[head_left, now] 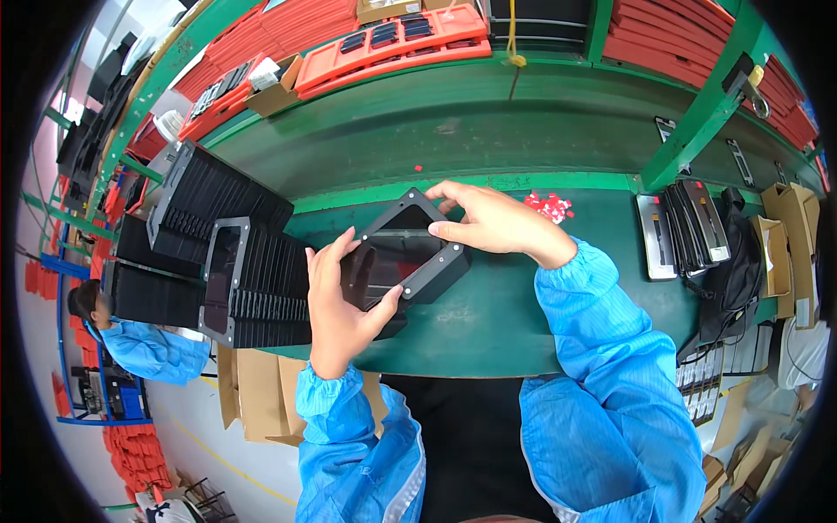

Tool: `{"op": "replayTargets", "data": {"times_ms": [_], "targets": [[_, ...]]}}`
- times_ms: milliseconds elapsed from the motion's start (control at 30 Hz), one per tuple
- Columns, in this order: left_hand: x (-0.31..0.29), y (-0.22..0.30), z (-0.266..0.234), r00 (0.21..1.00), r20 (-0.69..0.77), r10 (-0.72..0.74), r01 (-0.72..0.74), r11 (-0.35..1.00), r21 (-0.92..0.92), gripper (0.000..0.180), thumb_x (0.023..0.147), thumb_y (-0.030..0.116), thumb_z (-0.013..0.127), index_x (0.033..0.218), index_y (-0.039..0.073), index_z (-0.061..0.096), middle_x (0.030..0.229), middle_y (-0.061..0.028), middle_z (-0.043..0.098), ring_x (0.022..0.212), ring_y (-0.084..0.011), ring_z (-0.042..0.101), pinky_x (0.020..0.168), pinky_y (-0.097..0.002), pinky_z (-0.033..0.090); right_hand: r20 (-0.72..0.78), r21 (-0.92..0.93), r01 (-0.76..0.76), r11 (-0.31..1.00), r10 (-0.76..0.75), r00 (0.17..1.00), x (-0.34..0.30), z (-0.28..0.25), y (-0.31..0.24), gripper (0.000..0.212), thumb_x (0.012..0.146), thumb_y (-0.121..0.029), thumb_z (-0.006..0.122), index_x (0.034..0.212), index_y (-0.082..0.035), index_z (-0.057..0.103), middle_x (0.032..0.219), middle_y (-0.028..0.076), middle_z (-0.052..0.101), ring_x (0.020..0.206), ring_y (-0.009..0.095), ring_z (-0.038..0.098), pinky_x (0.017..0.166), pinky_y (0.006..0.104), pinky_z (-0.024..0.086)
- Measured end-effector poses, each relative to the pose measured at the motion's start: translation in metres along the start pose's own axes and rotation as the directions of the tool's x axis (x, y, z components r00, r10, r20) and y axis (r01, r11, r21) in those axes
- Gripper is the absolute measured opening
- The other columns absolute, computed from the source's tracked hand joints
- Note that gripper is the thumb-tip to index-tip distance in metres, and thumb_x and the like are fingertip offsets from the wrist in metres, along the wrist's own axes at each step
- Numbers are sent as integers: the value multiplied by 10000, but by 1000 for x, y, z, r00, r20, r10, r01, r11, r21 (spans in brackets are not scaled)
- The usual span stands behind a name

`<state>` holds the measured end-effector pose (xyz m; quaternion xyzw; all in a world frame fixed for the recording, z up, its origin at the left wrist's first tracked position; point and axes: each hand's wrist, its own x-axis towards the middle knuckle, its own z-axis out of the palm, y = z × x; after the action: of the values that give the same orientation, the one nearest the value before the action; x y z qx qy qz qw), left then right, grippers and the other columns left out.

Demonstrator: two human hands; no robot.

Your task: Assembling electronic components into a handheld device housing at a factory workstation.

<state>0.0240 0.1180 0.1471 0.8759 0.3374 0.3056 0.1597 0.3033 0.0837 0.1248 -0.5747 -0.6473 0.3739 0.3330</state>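
Note:
On the green bench in front of me lies a black rectangular frame (433, 264) with small screws at its corners, possibly several stacked. A dark glossy panel (384, 266) rests over its opening, reflecting light. My left hand (338, 301) grips the panel's left side, fingers on the far edge and thumb on the near edge. My right hand (497, 222) is closed on the far right side of the frame, its thumb on top near the panel's edge and its fingers over the far rim. Whether the panel sits inside the frame or on it, I cannot tell.
Tall stacks of similar black frames (261, 279) stand at left. Small red and white pieces (549, 207) lie beyond my right hand. At right are upright dark cases (689, 227), a black bag (732, 270) and cardboard boxes (789, 235). Another person (144, 344) works at far left.

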Motion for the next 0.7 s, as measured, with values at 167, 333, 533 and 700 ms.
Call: {"op": "replayTargets", "data": {"times_ms": [167,333,533,700], "targets": [[-4,6,-12,999,-8,-44,43,999,-33,872,719,191,871,1492,47,493,1344,-158,620,1299,-380,566,1235,-600,196,-15,8,23,1000,-23,1000,1,2,2,609,967,-328,703,1438,6,509,1285,240,655,914,282,718,812,407,568],[-22,0,-37,991,81,-103,99,994,54,716,791,139,817,1455,41,568,1434,-192,582,1329,-375,572,1199,-495,331,-62,-85,56,995,-61,996,-2,0,-3,535,955,-333,709,1346,13,590,1220,233,694,1117,400,663,968,462,513],[-28,8,-44,900,186,-395,390,919,63,582,830,84,784,1397,63,652,1513,-189,516,1351,-340,561,1125,-422,439,-244,-229,187,955,-242,939,-19,-17,-25,386,968,-193,697,1272,35,633,1037,165,727,728,230,668,672,351,543],[-32,-14,-37,919,221,-326,363,920,-150,628,813,108,817,1418,101,647,1550,-181,463,1336,-328,558,1104,-413,455,-805,-198,448,872,-405,433,-81,-52,-79,192,1042,-162,607,1109,11,657,965,72,702,739,124,652,622,239,492]]}}
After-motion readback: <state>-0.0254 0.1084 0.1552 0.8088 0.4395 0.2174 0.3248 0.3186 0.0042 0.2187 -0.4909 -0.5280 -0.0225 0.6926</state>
